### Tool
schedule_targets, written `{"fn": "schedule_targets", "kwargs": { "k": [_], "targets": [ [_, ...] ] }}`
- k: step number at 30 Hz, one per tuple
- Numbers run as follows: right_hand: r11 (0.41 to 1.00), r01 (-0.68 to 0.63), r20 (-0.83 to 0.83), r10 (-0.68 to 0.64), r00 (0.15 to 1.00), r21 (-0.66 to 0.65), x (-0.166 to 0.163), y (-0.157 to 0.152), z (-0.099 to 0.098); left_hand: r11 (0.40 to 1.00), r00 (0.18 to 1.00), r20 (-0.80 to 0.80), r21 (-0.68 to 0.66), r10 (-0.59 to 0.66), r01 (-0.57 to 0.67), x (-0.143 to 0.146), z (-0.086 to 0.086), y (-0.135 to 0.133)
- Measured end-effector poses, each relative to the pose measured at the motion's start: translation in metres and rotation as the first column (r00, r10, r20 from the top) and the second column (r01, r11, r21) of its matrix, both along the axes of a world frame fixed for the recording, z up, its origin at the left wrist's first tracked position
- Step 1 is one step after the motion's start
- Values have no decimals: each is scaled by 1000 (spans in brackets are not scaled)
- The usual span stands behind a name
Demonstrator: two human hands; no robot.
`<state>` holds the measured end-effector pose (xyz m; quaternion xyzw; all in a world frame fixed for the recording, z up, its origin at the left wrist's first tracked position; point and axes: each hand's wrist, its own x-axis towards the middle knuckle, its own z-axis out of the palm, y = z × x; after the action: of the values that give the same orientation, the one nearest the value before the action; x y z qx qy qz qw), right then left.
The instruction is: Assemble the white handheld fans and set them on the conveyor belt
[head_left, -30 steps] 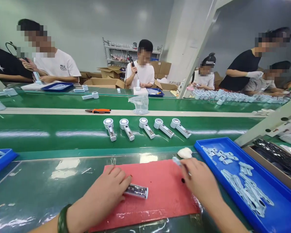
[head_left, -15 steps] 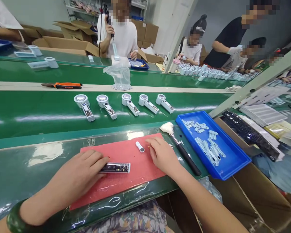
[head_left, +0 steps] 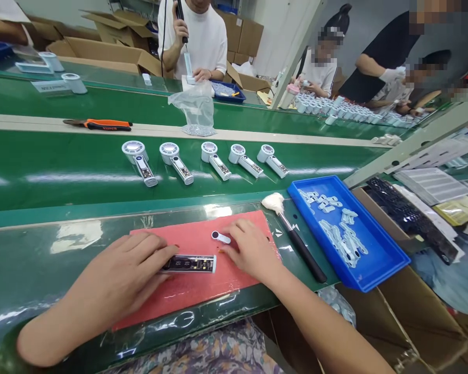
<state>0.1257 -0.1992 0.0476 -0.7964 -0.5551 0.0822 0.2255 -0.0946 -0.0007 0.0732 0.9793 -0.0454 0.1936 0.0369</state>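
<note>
My left hand (head_left: 134,265) is closed around a handheld fan (head_left: 193,263) lying on the red mat (head_left: 187,296). Its handle points right, with a dark circuit board showing on top; the rest is hidden under my fingers. Close by, a small white elongated cover (head_left: 221,237) with a dark round spot at its left end rests on the mat. My right hand (head_left: 249,249) reaches around the cover's right end, thumb and forefinger apart on either side. Whether a fingertip touches it is hard to tell.
Several similar fans (head_left: 216,161) lie in a row on the green belt (head_left: 62,176). A blue tray (head_left: 386,259) of small pale parts stands right, beside a black-handled tool with a white wrapped head (head_left: 302,249). Pliers (head_left: 105,125) and a plastic bag (head_left: 197,111) lie beyond. Co-workers sit opposite.
The small white cover has turned, so its dark spot now faces left instead of lower right. My right hand has moved left and down around it. The left hand keeps hold of the fan.
</note>
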Motion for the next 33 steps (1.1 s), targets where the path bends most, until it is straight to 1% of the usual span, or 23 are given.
{"fn": "schedule_targets", "kwargs": {
  "k": [2, 4, 5, 6, 7, 9, 11, 12, 14, 16, 17, 19, 21, 22, 24, 26, 27, 28, 30, 33],
  "targets": [
    [999, 32, -19, -32, 999, 5, 1, 1, -1, 1000, 1000, -10, 1, 11, -11, 9, -6, -5],
    [993, 84, -106, -74, 992, 86, -1, 3, 5, 999, 999, -40, 7, 35, -35, 16, -12, -9],
    [986, 96, -153, -75, 985, 133, -4, 4, 10, 999, 997, -62, 6, 47, -47, 17, -13, -10],
    [981, 83, -184, -50, 982, 175, -8, 6, 15, 998, 994, -86, -4, 60, -60, 18, -14, -11],
    [977, 42, -189, -1, 982, 211, -14, 8, 21, 997, 991, -110, -29, 71, -74, 17, -13, -11],
    [963, -87, -126, 122, 985, 254, -28, 14, 28, 987, 987, -137, -124, 81, -98, 14, -9, -12],
    [948, -191, -19, 202, 979, 254, -42, 21, 28, 965, 988, -135, -243, 71, -102, 10, -3, -12],
    [948, -213, 24, 214, 977, 236, -48, 24, 27, 950, 990, -130, -296, 61, -98, 9, -1, -13],
    [962, -206, 70, 196, 978, 181, -56, 28, 22, 925, 991, -129, -370, 46, -91, 7, 1, -14],
    [973, -182, 69, 174, 982, 141, -58, 28, 18, 910, 988, -145, -401, 47, -102, 7, 1, -15],
    [974, -175, 53, 170, 984, 141, -57, 27, 17, 907, 987, -152, -405, 54, -112, 8, 0, -15],
    [970, -163, -12, 168, 986, 180, -55, 24, 15, 905, 986, -154, -407, 66, -124, 10, -2, -16],
    [962, -125, -151, 164, 975, 241, -54, 23, 11, 900, 984, -158, -413, 78, -138, 12, -4, -17],
    [958, -91, -255, 162, 953, 271, -54, 23, 7, 897, 984, -158, -418, 83, -143, 13, -5, -16],
    [954, -11, -466, 156, 871, 299, -55, 24, 0, 894, 983, -162, -423, 87, -150, 13, -4, -16],
    [962, 38, -602, 138, 786, 271, -55, 24, -6, 898, 986, -148, -422, 72, -129, 10, -2, -17],
    [970, 39, -626, 124, 770, 240, -55, 23, -7, 900, 989, -137, -421, 55, -109, 8, 0, -18],
    [979, 19, -624, 114, 774, 202, -55, 20, -6, 903, 992, -124, -420, 38, -87, 5, 2, -20],
    [989, -71, -566, 132, 814, 128, -54, 14, -2, 912, 995, -100, -405, 25, -63, -1, 5, -26],
    [966, -246, -438, 254, 863, 75, -53, 6, 6, 939, 994, -77, -327, 83, -103, -11, 3, -36]
  ]
}}
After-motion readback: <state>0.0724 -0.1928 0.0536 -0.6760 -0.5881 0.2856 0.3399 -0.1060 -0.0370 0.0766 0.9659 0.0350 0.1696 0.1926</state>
